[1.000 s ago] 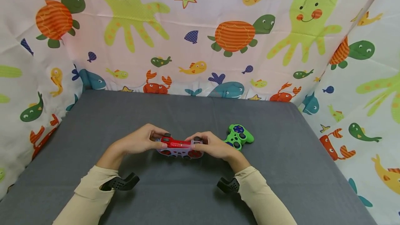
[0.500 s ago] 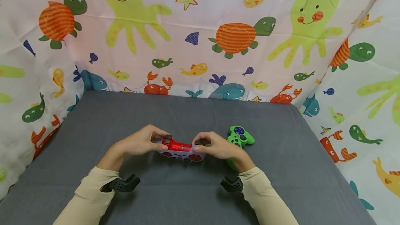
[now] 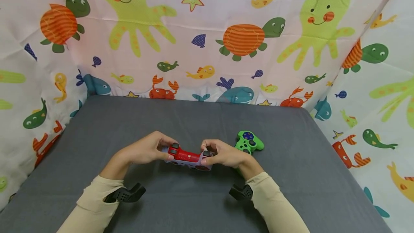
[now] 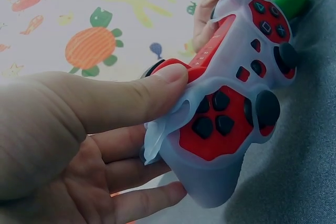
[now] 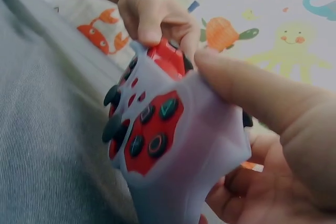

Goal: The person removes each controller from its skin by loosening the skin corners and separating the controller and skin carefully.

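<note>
A red game controller [image 3: 189,156] with black buttons sits in a translucent whitish silicone cover [image 4: 206,184], held between both hands above the cloth. My left hand [image 3: 149,149] grips its left end, the thumb on the red top edge and the fingers behind. Beside that thumb, in the left wrist view, a flap of the cover [image 4: 157,137] hangs folded and loose. My right hand [image 3: 224,154] pinches the right end, its thumb against the cover's upper edge in the right wrist view. The red top strip between the hands is bare of the cover.
A green game controller [image 3: 248,141] with blue parts lies on the grey cloth [image 3: 181,204], partly hidden behind my right hand. A curtain [image 3: 200,17] printed with sea animals stands at the back and sides. Black wrist devices [image 3: 126,192] sit at both sleeves.
The red controller has tipped so that more of its red top shows. My right hand has shifted slightly right and changed its finger hold. The left hand keeps its grip.
</note>
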Action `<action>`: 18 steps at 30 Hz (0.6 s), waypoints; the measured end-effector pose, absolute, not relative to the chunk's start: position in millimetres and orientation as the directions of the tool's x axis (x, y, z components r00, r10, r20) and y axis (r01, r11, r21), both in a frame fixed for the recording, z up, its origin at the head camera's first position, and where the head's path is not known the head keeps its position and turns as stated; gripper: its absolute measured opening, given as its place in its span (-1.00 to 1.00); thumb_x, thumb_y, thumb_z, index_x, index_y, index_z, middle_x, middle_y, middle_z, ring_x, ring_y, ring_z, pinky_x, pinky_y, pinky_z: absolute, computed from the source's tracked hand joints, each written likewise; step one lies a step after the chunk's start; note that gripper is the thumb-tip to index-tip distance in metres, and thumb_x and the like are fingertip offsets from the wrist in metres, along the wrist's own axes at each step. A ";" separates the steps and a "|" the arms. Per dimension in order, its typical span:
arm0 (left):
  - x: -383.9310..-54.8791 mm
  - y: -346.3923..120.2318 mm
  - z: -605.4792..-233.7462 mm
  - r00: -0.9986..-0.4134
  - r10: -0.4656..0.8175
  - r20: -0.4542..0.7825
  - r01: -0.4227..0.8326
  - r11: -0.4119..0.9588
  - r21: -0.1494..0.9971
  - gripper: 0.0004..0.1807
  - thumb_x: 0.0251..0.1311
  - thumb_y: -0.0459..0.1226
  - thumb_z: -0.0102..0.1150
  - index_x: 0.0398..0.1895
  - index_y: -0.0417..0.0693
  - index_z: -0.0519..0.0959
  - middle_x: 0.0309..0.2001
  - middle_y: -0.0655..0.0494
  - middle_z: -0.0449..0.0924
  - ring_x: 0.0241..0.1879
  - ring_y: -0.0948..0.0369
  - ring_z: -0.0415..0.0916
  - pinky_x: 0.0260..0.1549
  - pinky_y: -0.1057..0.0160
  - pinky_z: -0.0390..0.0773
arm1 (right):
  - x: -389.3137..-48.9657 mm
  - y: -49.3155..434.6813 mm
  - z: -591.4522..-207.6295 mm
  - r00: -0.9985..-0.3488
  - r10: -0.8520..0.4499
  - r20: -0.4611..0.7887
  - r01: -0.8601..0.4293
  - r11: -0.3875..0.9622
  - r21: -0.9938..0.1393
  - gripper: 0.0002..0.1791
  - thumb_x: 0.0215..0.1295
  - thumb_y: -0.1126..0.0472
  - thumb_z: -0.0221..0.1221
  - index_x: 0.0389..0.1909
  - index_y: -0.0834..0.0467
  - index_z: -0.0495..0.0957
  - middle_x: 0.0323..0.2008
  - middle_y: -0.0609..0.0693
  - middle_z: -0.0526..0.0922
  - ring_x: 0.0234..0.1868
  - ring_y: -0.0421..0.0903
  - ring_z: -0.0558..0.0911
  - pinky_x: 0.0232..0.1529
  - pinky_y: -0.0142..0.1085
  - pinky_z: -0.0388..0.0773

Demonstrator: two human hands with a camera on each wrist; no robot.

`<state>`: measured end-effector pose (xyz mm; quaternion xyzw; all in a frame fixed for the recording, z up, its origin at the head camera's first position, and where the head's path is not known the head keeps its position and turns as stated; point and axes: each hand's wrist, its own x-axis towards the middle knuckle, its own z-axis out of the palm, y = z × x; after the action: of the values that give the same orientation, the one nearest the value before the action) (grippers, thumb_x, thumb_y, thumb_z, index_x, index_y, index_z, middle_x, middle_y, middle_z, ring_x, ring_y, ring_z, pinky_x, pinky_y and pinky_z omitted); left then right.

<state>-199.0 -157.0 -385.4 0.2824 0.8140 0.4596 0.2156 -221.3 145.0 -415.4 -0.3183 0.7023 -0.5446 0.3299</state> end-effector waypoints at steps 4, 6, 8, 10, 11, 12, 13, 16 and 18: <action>-198.7 -157.2 -386.8 -0.761 0.642 -0.097 0.251 0.430 0.867 -0.56 0.22 -0.35 0.38 0.16 -0.31 0.61 -0.03 -0.08 0.73 -0.19 0.15 0.63 -0.19 0.28 0.64 | -219.8 144.1 -414.0 -0.606 -0.789 -0.098 -0.081 0.184 -0.980 -0.61 0.28 0.10 0.38 -0.30 0.15 0.31 -0.37 -0.08 0.34 -0.22 -0.14 0.40 -0.27 -0.36 0.39; -198.8 -157.7 -387.7 -0.769 0.632 -0.097 0.249 0.436 0.865 -0.55 0.21 -0.34 0.38 0.17 -0.31 0.60 -0.04 -0.07 0.73 -0.21 0.15 0.62 -0.20 0.28 0.64 | -219.0 143.6 -413.7 -0.614 -0.786 -0.070 -0.095 0.161 -0.982 -0.59 0.29 0.15 0.37 -0.32 0.21 0.28 -0.42 -0.08 0.30 -0.30 -0.16 0.38 -0.32 -0.37 0.37; -199.4 -158.2 -388.6 -0.772 0.629 -0.094 0.247 0.432 0.868 -0.54 0.22 -0.33 0.38 0.17 -0.32 0.60 -0.05 -0.07 0.73 -0.21 0.14 0.63 -0.19 0.27 0.65 | -218.2 143.5 -413.6 -0.639 -0.768 -0.029 -0.122 0.139 -0.983 -0.57 0.30 0.18 0.35 -0.34 0.28 0.25 -0.45 -0.09 0.27 -0.37 -0.21 0.35 -0.35 -0.38 0.33; -200.2 -158.5 -389.5 -0.775 0.625 -0.093 0.240 0.427 0.872 -0.54 0.23 -0.32 0.38 0.18 -0.30 0.60 -0.06 -0.07 0.74 -0.20 0.15 0.65 -0.18 0.27 0.66 | -217.4 144.5 -413.2 -0.670 -0.742 0.011 -0.152 0.122 -0.981 -0.55 0.33 0.20 0.33 -0.35 0.34 0.23 -0.45 -0.07 0.27 -0.40 -0.22 0.36 -0.36 -0.38 0.32; -200.5 -158.5 -389.7 -0.776 0.625 -0.090 0.238 0.423 0.874 -0.54 0.24 -0.31 0.37 0.18 -0.31 0.60 -0.06 -0.07 0.75 -0.19 0.15 0.67 -0.18 0.28 0.66 | -217.0 145.2 -412.9 -0.685 -0.728 0.022 -0.163 0.123 -0.979 -0.56 0.34 0.20 0.32 -0.34 0.35 0.23 -0.44 -0.07 0.27 -0.40 -0.23 0.36 -0.35 -0.37 0.33; -201.0 -158.7 -390.0 -0.776 0.625 -0.086 0.239 0.418 0.876 -0.53 0.25 -0.30 0.36 0.20 -0.33 0.58 -0.06 -0.08 0.75 -0.19 0.16 0.68 -0.17 0.28 0.67 | -216.7 146.1 -412.3 -0.700 -0.714 0.031 -0.173 0.128 -0.977 -0.56 0.35 0.19 0.31 -0.34 0.35 0.24 -0.42 -0.06 0.28 -0.39 -0.23 0.37 -0.34 -0.37 0.33; -201.3 -158.8 -390.1 -0.779 0.621 -0.082 0.239 0.416 0.877 -0.52 0.26 -0.30 0.35 0.21 -0.35 0.57 -0.06 -0.09 0.75 -0.18 0.16 0.69 -0.16 0.27 0.67 | -216.7 147.1 -411.9 -0.714 -0.700 0.038 -0.186 0.137 -0.973 -0.58 0.36 0.17 0.31 -0.33 0.33 0.26 -0.39 -0.06 0.30 -0.37 -0.22 0.39 -0.33 -0.37 0.35; -202.3 -159.5 -390.3 -0.788 0.612 -0.067 0.241 0.407 0.881 -0.49 0.29 -0.30 0.32 0.23 -0.41 0.53 -0.03 -0.15 0.75 -0.16 0.16 0.70 -0.13 0.23 0.68 | -217.5 150.3 -409.0 -0.727 -0.686 0.046 -0.235 0.185 -0.954 -0.61 0.35 0.10 0.32 -0.29 0.27 0.32 -0.31 -0.04 0.36 -0.30 -0.17 0.47 -0.24 -0.33 0.44; -202.9 -160.6 -390.6 -0.796 0.602 -0.063 0.237 0.405 0.883 -0.48 0.31 -0.29 0.30 0.24 -0.44 0.51 -0.02 -0.18 0.74 -0.14 0.15 0.70 -0.10 0.19 0.69 | -218.7 153.0 -406.5 -0.728 -0.683 0.059 -0.287 0.225 -0.931 -0.60 0.29 0.07 0.36 -0.27 0.23 0.36 -0.28 -0.02 0.41 -0.22 -0.12 0.52 -0.12 -0.27 0.49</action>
<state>-202.9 -160.6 -390.6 0.2567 0.8165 0.4812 0.1896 -218.7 153.0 -406.5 -0.3191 0.7604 -0.5344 0.1854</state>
